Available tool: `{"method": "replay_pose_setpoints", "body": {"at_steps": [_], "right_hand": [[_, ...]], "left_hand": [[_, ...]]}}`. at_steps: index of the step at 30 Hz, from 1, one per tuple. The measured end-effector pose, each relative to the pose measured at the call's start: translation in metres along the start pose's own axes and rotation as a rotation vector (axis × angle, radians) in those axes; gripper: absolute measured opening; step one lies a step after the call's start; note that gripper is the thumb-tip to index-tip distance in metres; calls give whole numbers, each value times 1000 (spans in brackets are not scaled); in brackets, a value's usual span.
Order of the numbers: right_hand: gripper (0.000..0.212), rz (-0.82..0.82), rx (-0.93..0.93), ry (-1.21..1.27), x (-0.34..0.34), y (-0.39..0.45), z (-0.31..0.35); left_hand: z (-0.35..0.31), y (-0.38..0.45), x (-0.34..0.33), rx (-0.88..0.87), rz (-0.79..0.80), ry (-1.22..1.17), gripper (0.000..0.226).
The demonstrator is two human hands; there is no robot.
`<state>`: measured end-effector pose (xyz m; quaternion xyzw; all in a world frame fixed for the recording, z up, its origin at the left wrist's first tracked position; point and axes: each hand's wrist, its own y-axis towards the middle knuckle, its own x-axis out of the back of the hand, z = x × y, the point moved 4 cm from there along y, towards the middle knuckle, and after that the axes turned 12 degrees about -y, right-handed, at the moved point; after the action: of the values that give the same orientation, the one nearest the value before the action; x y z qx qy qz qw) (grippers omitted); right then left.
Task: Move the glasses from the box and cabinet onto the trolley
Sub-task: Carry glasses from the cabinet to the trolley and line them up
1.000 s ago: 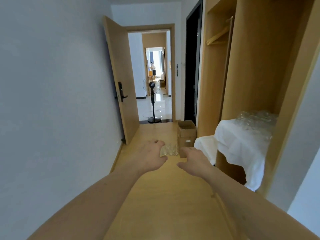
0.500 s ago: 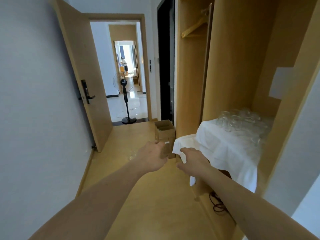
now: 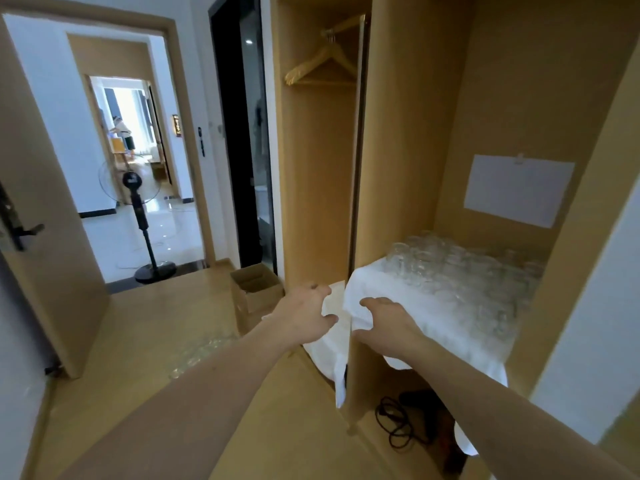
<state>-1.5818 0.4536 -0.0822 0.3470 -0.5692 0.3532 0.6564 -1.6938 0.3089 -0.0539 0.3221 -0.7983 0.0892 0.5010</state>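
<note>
Clear glasses [image 3: 460,271] stand packed together on a white cloth [image 3: 415,313] covering a shelf in the right-hand compartment of the wooden cabinet [image 3: 408,133]. They occupy the shelf from its rear wall toward the middle; the cloth's front edge hangs over the shelf's front and is bare of glasses. Individual glasses cannot be counted, as the group is blurred.

A second group of glasses [image 3: 201,351] sits on the wooden floor [image 3: 145,341], just left of the open cardboard box [image 3: 256,292]. The box stands on the floor against the cabinet's left compartment, flaps up; its contents cannot be made out.

The left hand [image 3: 304,317] is extended in front of the box, fingers loosely spread and slightly curled, holding nothing. The right hand [image 3: 388,323] is at the front left corner of the cloth-covered shelf, fingers apart and bent, over the cloth's edge; whether it touches the cloth cannot be told.

A white sheet of paper [image 3: 519,188] is fixed to the rear wall above the glasses. A wooden hanger [image 3: 325,67] hangs in the left compartment. Black cables [image 3: 398,424] lie on the cabinet floor below the shelf. Beyond the open door [image 3: 41,237], a standing fan [image 3: 138,209] occupies the doorway.
</note>
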Motion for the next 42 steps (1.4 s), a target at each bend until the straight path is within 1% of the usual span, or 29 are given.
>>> {"method": "replay_pose_setpoints", "body": {"at_steps": [5,7,10,16,21,24,26,27,29,33,36,38,40,42], "right_hand": [[70,24,-110,-32,-9,26,-14],[70,40,-151,-51,-11,35,-23],[72,46,-198,-66,-10,52,-36],[71,10,-260,-75,-8,97,-71],[72,-8,-285,-30,-6,143,-95],[72,-43,-287,-9,6,176,-112],[66,-60,-296,14,15,195,-125],[57,-71,-291,19,19,204,-131],[40,-80,-284,29,21,219,-143],[47,-97,-297,50,20,237,-167],[55,-84,-359,42,16,248,-189],[62,-75,-404,46,17,257,-206],[62,-75,-433,42,19,269,-224],[56,-82,-467,28,20,281,-241]], "left_hand": [[10,48,-11,-80,28,-71,58],[11,65,-22,-103,74,-102,60],[9,93,-33,-160,118,-84,60],[-3,152,-41,-231,136,-94,60],[-7,207,-47,-277,155,-66,59],[-13,250,-46,-304,174,-45,53],[-21,277,-45,-328,165,-47,40],[-25,290,-46,-342,164,-52,35],[-34,311,-53,-367,177,-64,39],[-49,349,-75,-408,197,-92,46],[-59,370,-95,-433,247,-95,53],[-65,389,-106,-475,244,-103,54],[-73,411,-117,-519,250,-120,51],[-83,434,-128,-554,282,-108,49]]}}
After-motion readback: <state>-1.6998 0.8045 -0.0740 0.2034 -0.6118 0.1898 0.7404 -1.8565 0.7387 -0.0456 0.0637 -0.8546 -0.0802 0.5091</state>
